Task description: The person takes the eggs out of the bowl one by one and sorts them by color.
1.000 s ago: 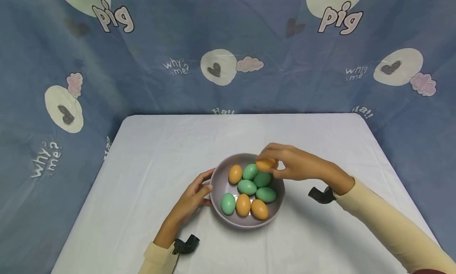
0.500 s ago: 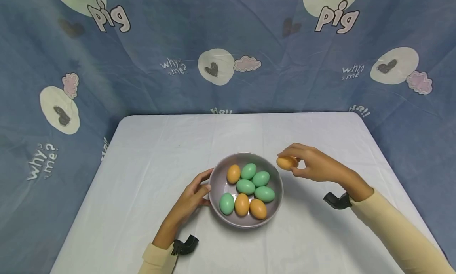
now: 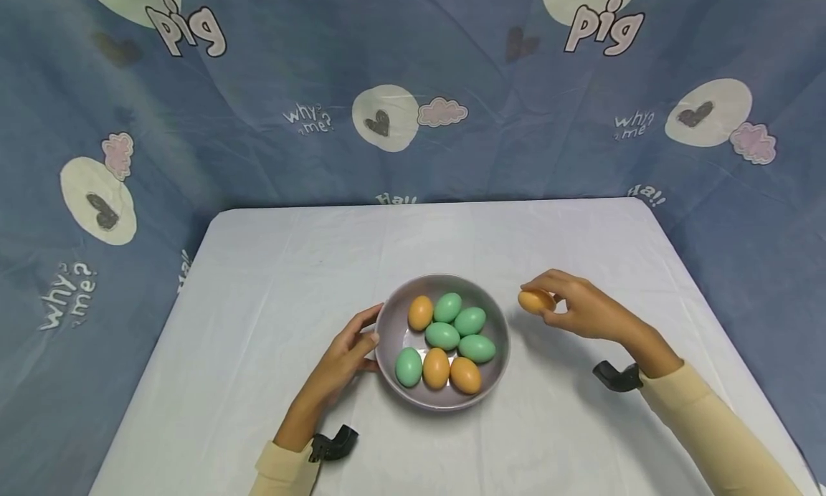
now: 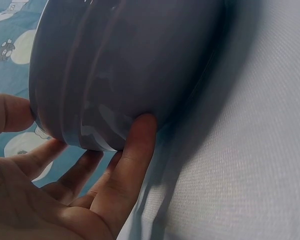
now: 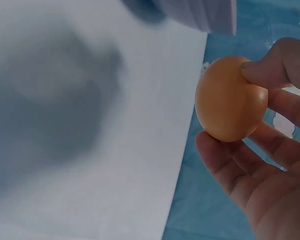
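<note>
In the head view, a grey-purple bowl (image 3: 395,392) stands on the table, with several green eggs (image 3: 442,336) and three orange eggs (image 3: 436,369) inside it. My left hand (image 3: 345,356) holds the bowl's left side. The left wrist view shows its thumb at the rim and its fingers spread against the glossy outer wall (image 4: 135,60). To the right of the bowl, my right hand (image 3: 584,310) pinches another orange egg (image 3: 535,301) above the table. Seen from the right wrist, this egg (image 5: 229,100) sits between thumb and fingertips.
A white cloth covers the table (image 3: 310,266). Behind it and along both sides hangs a blue printed curtain (image 3: 271,159). Each wrist wears a black camera mount, such as the right one (image 3: 616,376).
My right hand has lifted the orange egg away from over the bowl's right rim, out to the right, and slightly down. My left hand stays at the bowl. The head view has shifted slightly.
</note>
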`<control>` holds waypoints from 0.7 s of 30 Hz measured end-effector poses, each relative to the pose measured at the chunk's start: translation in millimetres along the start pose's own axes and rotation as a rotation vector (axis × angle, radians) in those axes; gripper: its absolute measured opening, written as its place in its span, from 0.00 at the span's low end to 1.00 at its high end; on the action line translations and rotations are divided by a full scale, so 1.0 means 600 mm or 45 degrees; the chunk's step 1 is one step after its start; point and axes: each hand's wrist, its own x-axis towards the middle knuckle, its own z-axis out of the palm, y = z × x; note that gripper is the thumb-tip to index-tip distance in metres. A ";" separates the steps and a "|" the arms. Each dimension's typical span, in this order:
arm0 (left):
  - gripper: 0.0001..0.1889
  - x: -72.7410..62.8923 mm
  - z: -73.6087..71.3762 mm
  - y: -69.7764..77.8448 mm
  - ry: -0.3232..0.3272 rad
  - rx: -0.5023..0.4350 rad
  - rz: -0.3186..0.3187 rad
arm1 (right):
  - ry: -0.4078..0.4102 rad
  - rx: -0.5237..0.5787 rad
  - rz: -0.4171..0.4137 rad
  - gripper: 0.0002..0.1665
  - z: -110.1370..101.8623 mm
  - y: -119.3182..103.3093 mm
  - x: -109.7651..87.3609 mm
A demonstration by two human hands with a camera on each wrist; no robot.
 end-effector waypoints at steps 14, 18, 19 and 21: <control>0.28 -0.004 -0.001 0.000 0.002 0.030 -0.017 | 0.017 -0.014 0.057 0.26 0.033 0.049 -0.034; 0.28 -0.003 -0.001 0.000 0.006 0.017 -0.011 | 0.016 -0.016 0.069 0.26 0.033 0.057 -0.035; 0.28 -0.003 -0.001 0.000 0.007 0.014 -0.010 | 0.010 -0.016 0.080 0.25 0.032 0.058 -0.036; 0.28 -0.002 -0.001 -0.001 0.006 0.008 -0.008 | -0.004 -0.014 0.107 0.25 0.031 0.060 -0.038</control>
